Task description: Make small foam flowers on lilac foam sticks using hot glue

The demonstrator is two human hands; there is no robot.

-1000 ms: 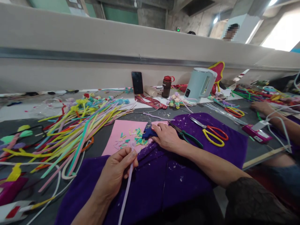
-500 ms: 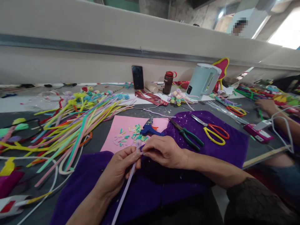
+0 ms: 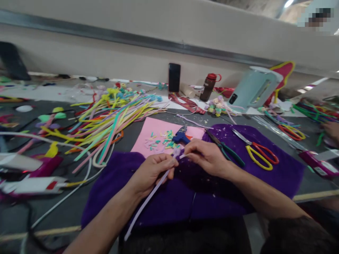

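Observation:
My left hand [image 3: 152,171] grips a long lilac pipe cleaner [image 3: 144,206] that slants down toward me over the purple cloth [image 3: 164,204]. Its curled top end sits between both hands. My right hand [image 3: 209,158] pinches that top end with its fingertips, touching the left hand's fingers. Just beyond the hands lies a blue glue gun [image 3: 180,135] on a pink sheet [image 3: 148,135] strewn with small cut bits.
A big pile of coloured pipe cleaners [image 3: 106,120] lies to the left. Green-handled pliers [image 3: 227,153] and yellow-red scissors [image 3: 256,155] rest on the cloth at right. A phone [image 3: 174,77], bottle [image 3: 208,86] and pale kettle [image 3: 253,88] stand by the wall. Another person's hand [image 3: 332,128] is at far right.
My right hand left the glue gun and came back to pinch the top of the lilac pipe cleaner held by my left hand. The view has swung left and down.

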